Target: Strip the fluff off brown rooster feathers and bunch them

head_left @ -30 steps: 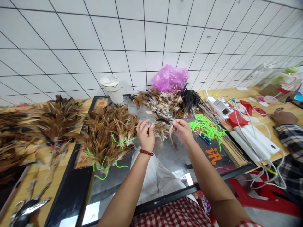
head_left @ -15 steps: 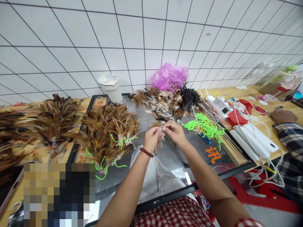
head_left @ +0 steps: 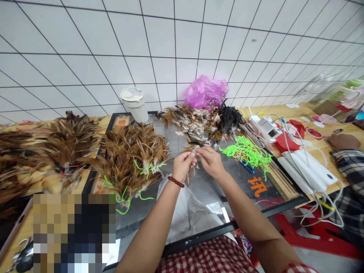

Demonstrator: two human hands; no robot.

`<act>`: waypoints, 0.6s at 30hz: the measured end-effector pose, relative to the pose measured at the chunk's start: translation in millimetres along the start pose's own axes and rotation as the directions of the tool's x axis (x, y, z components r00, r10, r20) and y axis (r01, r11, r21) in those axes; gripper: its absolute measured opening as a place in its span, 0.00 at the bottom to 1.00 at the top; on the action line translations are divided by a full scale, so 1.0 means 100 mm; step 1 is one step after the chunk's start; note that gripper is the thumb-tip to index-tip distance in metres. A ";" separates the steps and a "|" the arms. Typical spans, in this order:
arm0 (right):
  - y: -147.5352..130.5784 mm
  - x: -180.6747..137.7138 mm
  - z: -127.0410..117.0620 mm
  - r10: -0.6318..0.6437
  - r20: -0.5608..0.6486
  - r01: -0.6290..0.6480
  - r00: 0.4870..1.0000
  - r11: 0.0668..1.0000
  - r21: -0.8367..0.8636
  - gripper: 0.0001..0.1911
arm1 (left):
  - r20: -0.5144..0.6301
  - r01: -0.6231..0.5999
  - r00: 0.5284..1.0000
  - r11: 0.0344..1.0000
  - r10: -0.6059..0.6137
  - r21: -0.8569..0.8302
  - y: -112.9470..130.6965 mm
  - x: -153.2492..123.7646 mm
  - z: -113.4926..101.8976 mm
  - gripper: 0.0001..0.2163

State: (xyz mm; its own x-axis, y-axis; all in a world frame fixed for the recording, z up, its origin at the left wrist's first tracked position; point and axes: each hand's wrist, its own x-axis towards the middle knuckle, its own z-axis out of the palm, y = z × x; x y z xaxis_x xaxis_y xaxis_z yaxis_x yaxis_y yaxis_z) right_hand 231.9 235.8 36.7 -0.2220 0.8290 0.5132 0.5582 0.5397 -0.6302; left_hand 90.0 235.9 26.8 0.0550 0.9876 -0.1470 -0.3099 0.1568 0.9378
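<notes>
Fingertips are coming together on a wispy feather above a black-framed panel.

The left hand, wearing a dark red bead bracelet at its wrist, and the right hand are both pinching with curled fingers, their tips almost touching; the feather is hanging just below the left fingers, its exact grip too small to make out. Brown feather bundles with green ties are lying left of the hands, while looser feathers are resting beyond them, before a purple plastic bag. A heap of bright green cord is sitting to the right, near a blue tool. A white lidded cup is standing at the back, and the wooden desk is carrying the panel.
</notes>
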 end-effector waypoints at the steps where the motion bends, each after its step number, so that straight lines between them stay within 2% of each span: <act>1: 0.00 0.00 0.00 -0.005 0.008 0.005 1.000 1.000 0.006 0.14 | 0.001 0.002 1.000 1.000 -0.002 -0.001 0.00 0.00 0.00 0.13; 9: -0.02 0.04 -0.01 0.016 -0.009 -0.015 1.000 0.989 0.150 0.18 | 0.009 0.019 1.000 0.997 -0.019 -0.072 0.04 0.00 -0.01 0.12; 13: -0.01 0.03 0.00 -0.026 0.057 0.014 0.998 0.980 0.200 0.18 | 0.003 0.020 1.000 0.995 -0.020 -0.097 0.04 0.01 -0.01 0.12; 18: -0.01 0.04 0.00 0.032 0.064 -0.047 0.997 0.967 0.250 0.19 | 0.032 0.012 0.999 0.998 -0.010 -0.069 0.01 0.01 -0.03 0.12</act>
State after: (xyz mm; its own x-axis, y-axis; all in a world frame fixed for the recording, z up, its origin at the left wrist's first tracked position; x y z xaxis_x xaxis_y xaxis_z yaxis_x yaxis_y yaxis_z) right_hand 230.3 238.9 39.3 -0.2542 0.8538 0.4544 0.3509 0.5192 -0.7793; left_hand 87.2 237.6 26.9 0.0883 0.9853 -0.1465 -0.3744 0.1691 0.9117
